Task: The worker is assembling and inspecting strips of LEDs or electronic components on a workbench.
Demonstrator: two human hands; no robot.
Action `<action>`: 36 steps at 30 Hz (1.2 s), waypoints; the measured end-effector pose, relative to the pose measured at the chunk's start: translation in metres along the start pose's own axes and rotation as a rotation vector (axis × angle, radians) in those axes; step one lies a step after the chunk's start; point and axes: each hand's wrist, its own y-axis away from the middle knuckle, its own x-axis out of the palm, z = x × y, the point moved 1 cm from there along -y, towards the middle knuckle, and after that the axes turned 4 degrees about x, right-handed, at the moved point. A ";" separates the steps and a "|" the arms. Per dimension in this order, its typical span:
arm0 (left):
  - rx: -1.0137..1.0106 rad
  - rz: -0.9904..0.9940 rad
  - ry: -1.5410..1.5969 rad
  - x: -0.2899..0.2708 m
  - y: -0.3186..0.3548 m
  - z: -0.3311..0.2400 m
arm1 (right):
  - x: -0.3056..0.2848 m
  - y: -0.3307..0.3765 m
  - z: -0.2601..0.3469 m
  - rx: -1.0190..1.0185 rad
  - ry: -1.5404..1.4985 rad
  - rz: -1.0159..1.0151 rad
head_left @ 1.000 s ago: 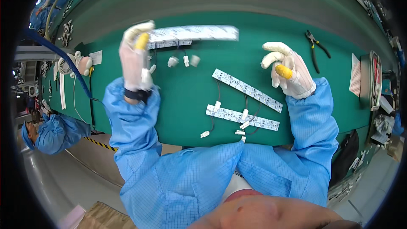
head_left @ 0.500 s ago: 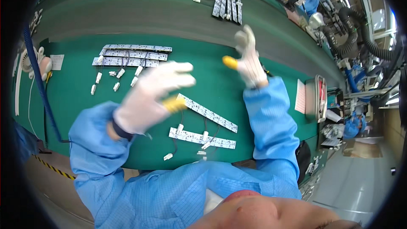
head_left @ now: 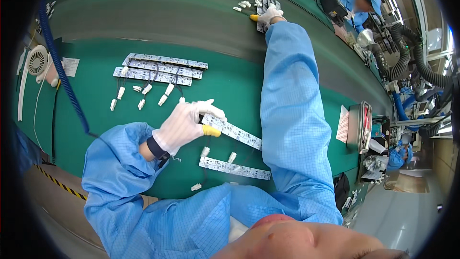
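Observation:
My left hand (head_left: 189,123), in a white glove with a yellow thumb tip, pinches the left end of a narrow white circuit board strip (head_left: 239,135). A second circuit board strip (head_left: 235,168) lies nearer to me, with white connectors (head_left: 232,157) on dark wires around it. My right arm stretches far forward across the bench. At its end my gloved right hand (head_left: 269,14) is closed over a group of circuit board strips (head_left: 261,3), thumb on their left side. The hand covers part of the group, and my right sleeve hides the near strip's right end.
Three wired circuit board strips (head_left: 163,68) lie on the green mat at left. Loose white connectors (head_left: 245,4) sit beside the far group. A small fan (head_left: 37,61) and a blue coiled cord (head_left: 67,86) are at left, a metal-rimmed bin (head_left: 358,127) at right. Another person (head_left: 347,7) sits across.
My right hand has reached forward from above the mat to the far circuit board strips. My left hand has lowered and closed on the end of the nearer angled strip.

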 end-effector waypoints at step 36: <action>0.142 -0.515 0.811 -0.035 0.007 -0.003 | -0.042 0.292 -0.130 -0.921 -0.174 -0.293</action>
